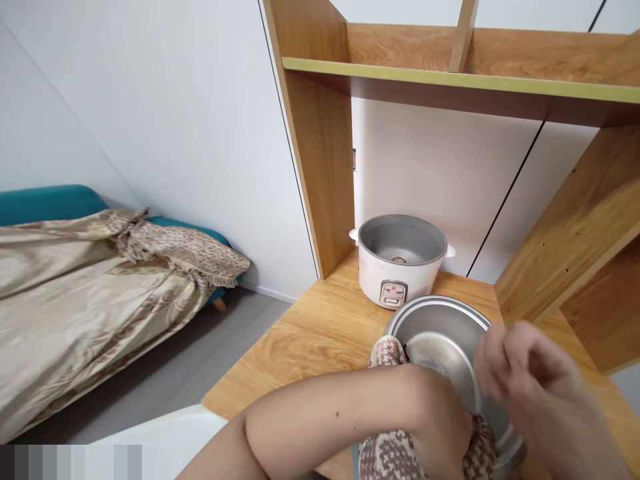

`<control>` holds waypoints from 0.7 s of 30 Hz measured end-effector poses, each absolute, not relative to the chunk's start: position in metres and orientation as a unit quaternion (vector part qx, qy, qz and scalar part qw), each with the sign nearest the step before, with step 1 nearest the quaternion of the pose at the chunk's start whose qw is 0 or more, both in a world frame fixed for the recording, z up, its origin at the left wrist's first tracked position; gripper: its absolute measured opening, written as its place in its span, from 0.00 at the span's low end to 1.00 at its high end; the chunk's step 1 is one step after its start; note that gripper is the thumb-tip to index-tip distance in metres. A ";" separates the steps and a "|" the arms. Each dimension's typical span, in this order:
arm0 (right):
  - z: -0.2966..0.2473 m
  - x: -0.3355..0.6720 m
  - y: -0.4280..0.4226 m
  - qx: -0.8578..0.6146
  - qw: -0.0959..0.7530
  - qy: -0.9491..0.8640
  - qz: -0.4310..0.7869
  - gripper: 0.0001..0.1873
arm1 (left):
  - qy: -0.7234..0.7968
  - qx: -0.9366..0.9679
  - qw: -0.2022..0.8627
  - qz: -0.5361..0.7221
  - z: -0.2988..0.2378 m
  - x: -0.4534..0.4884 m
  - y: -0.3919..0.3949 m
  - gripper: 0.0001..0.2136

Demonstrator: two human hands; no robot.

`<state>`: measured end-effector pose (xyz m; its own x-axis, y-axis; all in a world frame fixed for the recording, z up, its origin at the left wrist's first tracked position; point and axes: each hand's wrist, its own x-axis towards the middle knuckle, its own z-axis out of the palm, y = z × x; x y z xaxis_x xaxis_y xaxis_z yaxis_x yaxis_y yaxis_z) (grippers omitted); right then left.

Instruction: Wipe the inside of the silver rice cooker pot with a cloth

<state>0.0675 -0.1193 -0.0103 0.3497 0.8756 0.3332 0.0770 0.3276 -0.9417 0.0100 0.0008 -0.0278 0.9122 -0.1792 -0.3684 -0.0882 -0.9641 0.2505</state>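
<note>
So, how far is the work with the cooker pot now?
Done: the metal pot is out of the rice cooker, which stands open and empty on the wooden counter. In hand: the left hand presses a patterned cloth against the pot; the right hand, blurred, is at its rim. Left, probably: finishing the wipe and setting the pot back in the cooker.

Bare left hand [443, 427] and right hand [520, 373], bare forearms, small dark speck on the left.
</note>
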 end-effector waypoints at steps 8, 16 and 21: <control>-0.032 0.154 -0.075 -0.844 0.370 -0.385 -0.051 0.11 | -0.185 0.897 0.070 -0.395 -0.006 0.002 -0.002 0.22; -0.043 0.168 -0.066 -0.841 0.282 -0.459 -0.056 0.15 | -0.185 0.886 0.090 -0.417 -0.003 0.003 -0.002 0.31; -0.048 0.165 -0.063 -0.858 0.217 -0.465 -0.034 0.16 | -0.174 0.889 0.089 -0.413 0.000 0.002 -0.002 0.26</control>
<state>0.1647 -0.0629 -0.0479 0.5656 0.7830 0.2589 0.8120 -0.4741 -0.3404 0.0025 -0.0021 -0.0004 0.5977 -0.3829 -0.7044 -0.2360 -0.9237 0.3018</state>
